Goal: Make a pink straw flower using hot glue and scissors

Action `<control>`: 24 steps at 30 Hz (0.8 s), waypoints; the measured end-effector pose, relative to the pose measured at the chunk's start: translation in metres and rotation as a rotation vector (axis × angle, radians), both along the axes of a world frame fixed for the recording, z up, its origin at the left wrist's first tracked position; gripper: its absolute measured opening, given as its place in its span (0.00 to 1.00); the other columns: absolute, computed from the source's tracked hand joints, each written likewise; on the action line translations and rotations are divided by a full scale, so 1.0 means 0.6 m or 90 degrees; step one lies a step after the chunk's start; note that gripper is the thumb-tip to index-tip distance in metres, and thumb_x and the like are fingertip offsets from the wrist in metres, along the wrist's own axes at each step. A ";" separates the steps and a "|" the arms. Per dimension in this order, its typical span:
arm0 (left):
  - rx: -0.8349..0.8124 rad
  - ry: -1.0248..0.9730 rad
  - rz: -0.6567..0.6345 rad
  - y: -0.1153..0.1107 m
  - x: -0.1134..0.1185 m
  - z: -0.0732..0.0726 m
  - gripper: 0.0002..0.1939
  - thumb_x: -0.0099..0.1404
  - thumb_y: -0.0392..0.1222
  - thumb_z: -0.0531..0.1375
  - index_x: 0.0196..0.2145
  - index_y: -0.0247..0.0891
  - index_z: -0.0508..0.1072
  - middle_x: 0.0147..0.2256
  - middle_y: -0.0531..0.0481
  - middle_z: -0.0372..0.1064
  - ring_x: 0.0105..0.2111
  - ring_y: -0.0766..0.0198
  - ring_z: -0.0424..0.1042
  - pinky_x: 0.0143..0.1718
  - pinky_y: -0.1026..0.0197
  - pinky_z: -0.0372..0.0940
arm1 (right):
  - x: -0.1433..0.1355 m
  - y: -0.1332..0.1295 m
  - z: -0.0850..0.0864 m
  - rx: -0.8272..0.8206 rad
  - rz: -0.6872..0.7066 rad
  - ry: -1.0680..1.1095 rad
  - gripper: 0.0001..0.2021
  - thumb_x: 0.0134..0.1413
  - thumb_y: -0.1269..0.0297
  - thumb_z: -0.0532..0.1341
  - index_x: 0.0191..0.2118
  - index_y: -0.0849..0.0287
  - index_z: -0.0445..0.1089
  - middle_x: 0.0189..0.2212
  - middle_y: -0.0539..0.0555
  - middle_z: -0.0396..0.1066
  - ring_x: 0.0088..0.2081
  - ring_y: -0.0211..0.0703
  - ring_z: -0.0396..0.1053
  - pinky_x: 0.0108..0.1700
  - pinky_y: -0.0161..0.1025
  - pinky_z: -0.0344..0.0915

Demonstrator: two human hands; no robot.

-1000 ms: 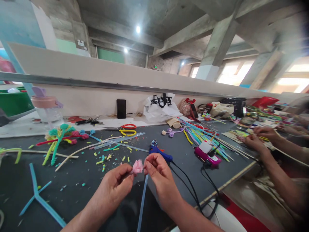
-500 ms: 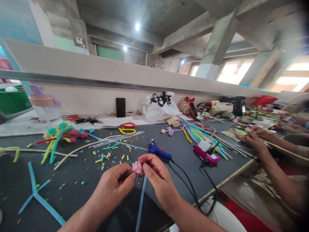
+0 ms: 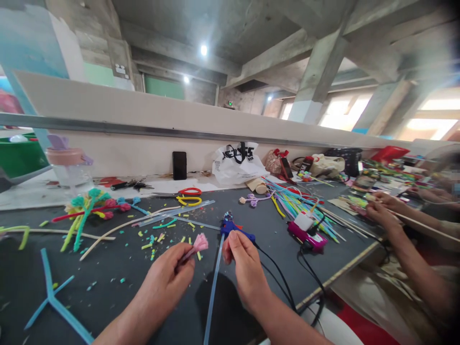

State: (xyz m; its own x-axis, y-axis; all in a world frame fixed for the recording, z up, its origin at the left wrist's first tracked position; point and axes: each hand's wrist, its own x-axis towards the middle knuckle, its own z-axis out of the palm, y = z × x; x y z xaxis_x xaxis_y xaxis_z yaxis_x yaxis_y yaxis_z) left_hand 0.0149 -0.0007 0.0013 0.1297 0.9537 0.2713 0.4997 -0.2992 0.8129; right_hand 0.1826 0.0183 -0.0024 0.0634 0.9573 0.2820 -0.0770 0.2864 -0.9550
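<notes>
My left hand [image 3: 167,273] is closed around the thin stem of a small pink fuzzy flower [image 3: 201,242], whose fluffy head points up and right. To the right, my right hand [image 3: 246,263] has thumb and fingers pressed together, apart from the flower; anything between them is too small or hidden to make out. Just behind these fingertips a blue glue gun [image 3: 237,231] lies on the table, partly covered by the hand. A long translucent bluish stick [image 3: 214,282] runs from beside the gun to the bottom edge, between my hands.
Scraps of cut pipe cleaner [image 3: 154,244] litter the dark table [image 3: 136,278]. Fuzzy flowers [image 3: 89,201], scissors [image 3: 189,196] and a phone [image 3: 179,165] are farther back. A magenta power strip [image 3: 307,236] and cords lie right. Another person's hands [image 3: 384,211] work at far right.
My hands have separated: the right hand has let go of the pink flower and moved right, towards the glue gun. The left hand has shifted slightly left, still holding the flower.
</notes>
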 end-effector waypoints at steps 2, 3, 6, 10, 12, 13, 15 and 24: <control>0.007 -0.024 0.018 0.005 -0.003 -0.007 0.09 0.60 0.42 0.53 0.31 0.40 0.72 0.27 0.52 0.68 0.28 0.61 0.67 0.30 0.64 0.60 | 0.001 0.004 -0.002 -0.009 0.004 -0.011 0.18 0.56 0.52 0.55 0.22 0.58 0.63 0.18 0.46 0.60 0.22 0.36 0.57 0.26 0.33 0.54; 0.006 -0.036 0.029 0.006 -0.004 -0.010 0.09 0.60 0.43 0.53 0.32 0.40 0.72 0.27 0.51 0.69 0.29 0.61 0.68 0.31 0.64 0.60 | -0.001 0.004 -0.001 -0.014 0.011 -0.024 0.16 0.55 0.53 0.56 0.23 0.58 0.63 0.19 0.47 0.61 0.23 0.36 0.58 0.27 0.34 0.55; -0.006 -0.076 0.067 0.006 -0.006 -0.016 0.10 0.60 0.45 0.55 0.32 0.40 0.73 0.28 0.51 0.71 0.28 0.60 0.69 0.30 0.64 0.62 | -0.008 -0.006 0.004 -0.047 0.027 -0.095 0.11 0.50 0.58 0.60 0.24 0.58 0.64 0.20 0.47 0.62 0.24 0.37 0.59 0.28 0.34 0.56; 0.000 -0.078 0.096 0.000 -0.006 -0.011 0.09 0.58 0.46 0.57 0.30 0.40 0.75 0.24 0.52 0.71 0.24 0.62 0.69 0.27 0.65 0.62 | -0.010 -0.021 0.013 -0.057 0.034 -0.161 0.12 0.48 0.59 0.59 0.21 0.58 0.61 0.17 0.45 0.56 0.22 0.35 0.53 0.26 0.34 0.51; 0.034 -0.063 0.108 -0.004 -0.006 -0.006 0.09 0.58 0.45 0.58 0.28 0.40 0.75 0.22 0.52 0.70 0.23 0.63 0.68 0.26 0.65 0.61 | -0.006 -0.025 0.018 -0.033 0.033 -0.169 0.15 0.50 0.57 0.59 0.19 0.57 0.59 0.17 0.44 0.53 0.22 0.35 0.50 0.25 0.34 0.49; 0.050 -0.058 0.112 -0.006 -0.006 -0.004 0.08 0.58 0.45 0.58 0.27 0.41 0.75 0.22 0.53 0.70 0.23 0.63 0.68 0.26 0.66 0.61 | -0.004 -0.026 0.020 -0.021 0.027 -0.174 0.16 0.50 0.56 0.58 0.18 0.57 0.58 0.17 0.44 0.52 0.22 0.35 0.50 0.25 0.34 0.48; 0.075 -0.049 0.115 -0.008 -0.007 -0.001 0.08 0.58 0.44 0.58 0.28 0.41 0.75 0.22 0.52 0.70 0.22 0.64 0.68 0.26 0.66 0.61 | 0.000 -0.026 0.023 -0.004 0.005 -0.189 0.18 0.51 0.55 0.57 0.17 0.58 0.56 0.16 0.45 0.51 0.22 0.35 0.49 0.25 0.35 0.47; 0.342 0.086 0.095 -0.002 -0.014 -0.026 0.09 0.62 0.35 0.54 0.35 0.40 0.74 0.33 0.49 0.75 0.33 0.64 0.74 0.36 0.67 0.67 | 0.000 -0.002 0.015 -0.058 0.085 -0.068 0.08 0.48 0.61 0.59 0.30 0.60 0.70 0.24 0.50 0.70 0.22 0.34 0.63 0.28 0.34 0.60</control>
State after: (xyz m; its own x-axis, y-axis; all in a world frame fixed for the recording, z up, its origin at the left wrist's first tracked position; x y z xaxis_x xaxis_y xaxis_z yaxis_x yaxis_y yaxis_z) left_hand 0.0067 -0.0021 -0.0142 0.0717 0.6972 0.7133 0.6573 -0.5709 0.4919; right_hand 0.1828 0.0170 0.0066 -0.0920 0.9771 0.1918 -0.0051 0.1921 -0.9814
